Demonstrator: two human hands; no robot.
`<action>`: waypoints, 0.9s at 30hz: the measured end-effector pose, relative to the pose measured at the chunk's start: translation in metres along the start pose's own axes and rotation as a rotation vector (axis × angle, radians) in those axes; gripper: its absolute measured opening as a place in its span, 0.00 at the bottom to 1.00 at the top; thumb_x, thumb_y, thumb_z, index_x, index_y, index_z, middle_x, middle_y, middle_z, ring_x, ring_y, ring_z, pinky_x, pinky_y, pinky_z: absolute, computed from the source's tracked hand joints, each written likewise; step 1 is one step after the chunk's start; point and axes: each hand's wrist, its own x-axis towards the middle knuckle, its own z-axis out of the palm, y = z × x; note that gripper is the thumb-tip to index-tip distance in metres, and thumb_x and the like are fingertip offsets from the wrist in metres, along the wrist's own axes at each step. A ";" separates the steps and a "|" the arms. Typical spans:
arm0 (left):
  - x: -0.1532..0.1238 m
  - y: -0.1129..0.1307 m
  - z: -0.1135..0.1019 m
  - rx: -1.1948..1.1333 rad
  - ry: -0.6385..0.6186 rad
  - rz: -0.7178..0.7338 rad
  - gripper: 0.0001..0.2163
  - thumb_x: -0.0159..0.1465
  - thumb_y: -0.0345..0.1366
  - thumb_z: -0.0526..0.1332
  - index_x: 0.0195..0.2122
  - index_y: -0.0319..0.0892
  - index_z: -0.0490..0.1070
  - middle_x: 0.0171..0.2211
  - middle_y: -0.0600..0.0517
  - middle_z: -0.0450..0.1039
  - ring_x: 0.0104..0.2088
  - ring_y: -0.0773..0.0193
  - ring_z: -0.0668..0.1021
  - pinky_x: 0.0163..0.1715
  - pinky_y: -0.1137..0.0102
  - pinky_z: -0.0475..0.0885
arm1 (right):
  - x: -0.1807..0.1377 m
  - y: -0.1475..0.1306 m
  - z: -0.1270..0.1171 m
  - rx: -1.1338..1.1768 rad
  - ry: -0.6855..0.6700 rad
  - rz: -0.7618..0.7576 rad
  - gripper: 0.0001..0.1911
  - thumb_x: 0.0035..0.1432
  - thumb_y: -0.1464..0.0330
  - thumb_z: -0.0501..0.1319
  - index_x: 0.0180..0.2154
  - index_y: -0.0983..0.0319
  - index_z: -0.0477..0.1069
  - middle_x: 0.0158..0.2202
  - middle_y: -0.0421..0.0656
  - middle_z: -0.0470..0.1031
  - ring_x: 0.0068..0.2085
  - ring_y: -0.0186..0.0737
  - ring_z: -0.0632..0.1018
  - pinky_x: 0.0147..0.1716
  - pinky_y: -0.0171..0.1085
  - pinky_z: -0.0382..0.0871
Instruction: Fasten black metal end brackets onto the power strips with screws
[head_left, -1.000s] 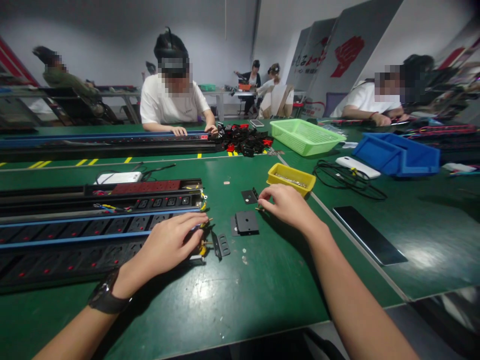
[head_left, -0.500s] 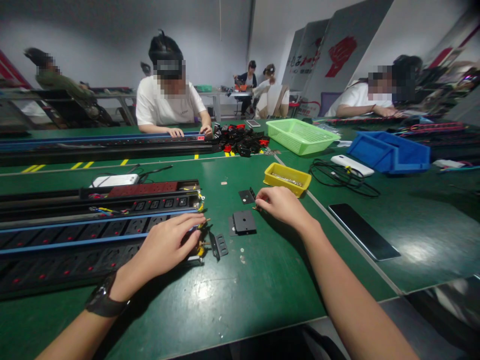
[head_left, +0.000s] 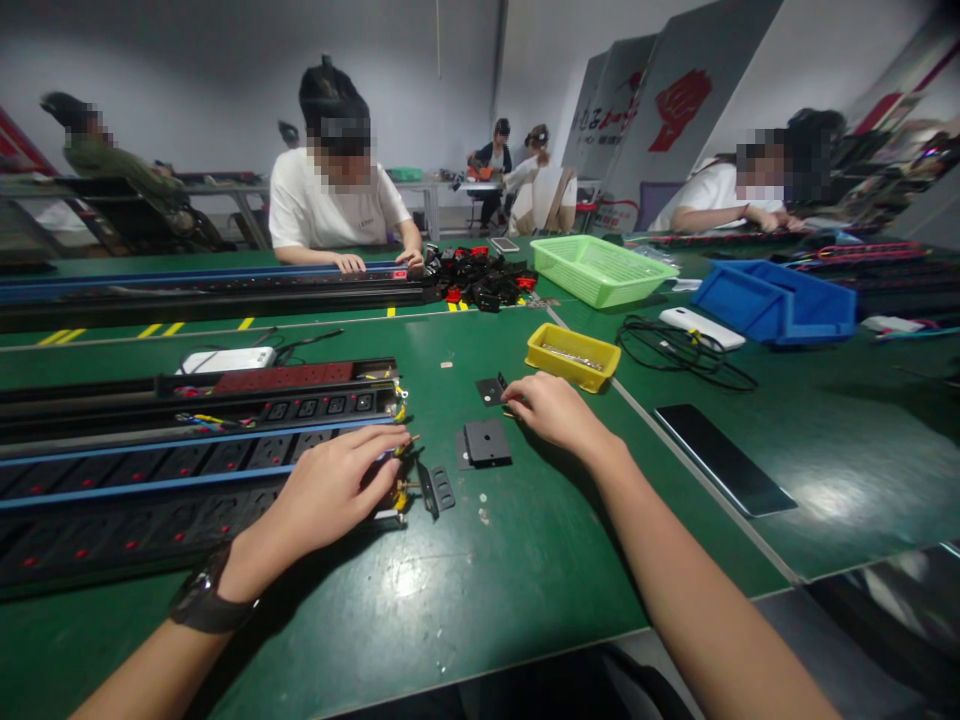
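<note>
Your right hand (head_left: 555,412) sits a touch closer to the small black plate (head_left: 489,391) than half a second ago; your left hand (head_left: 341,475) barely budges. Biggest first: you're at a green table (head_left: 540,570), socket strips (head_left: 161,462) laid side by side on your left, blue bin (head_left: 739,302) and pale green basket (head_left: 600,288) farther off on the right. Phone (head_left: 724,460) lies well off to your right (no hand on it). Yellow tray (head_left: 562,368) stands just beyond your right hand, small silvery parts inside, too tiny to name. Black square cover (head_left: 487,440) lies between your hands, and the slotted bracket (head_left: 442,487) sits just past the strip ends.

Left hand lies over the strip ends, thumb and fingers spread apart, fingertips by a brass-coloured post (head_left: 415,438); can't tell whether they grip anything. Right thumb and fingertips are drawn close together at the plate's raised edge, a small brass-coloured piece (head_left: 508,414) poking out beneath; whether it's pinched, can't tell.

Step in hand, by the look of it: you're handling small loose parts on the right while the left steadies the strip ends. Next move probably calls for a fine right-hand pinch and a still left hand.
</note>
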 end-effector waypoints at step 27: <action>0.000 -0.001 0.000 0.005 0.002 0.000 0.19 0.73 0.44 0.52 0.58 0.46 0.74 0.59 0.51 0.74 0.57 0.55 0.78 0.57 0.57 0.75 | 0.000 0.007 0.004 0.049 -0.080 -0.026 0.09 0.61 0.73 0.62 0.40 0.61 0.81 0.41 0.47 0.83 0.42 0.44 0.80 0.39 0.36 0.67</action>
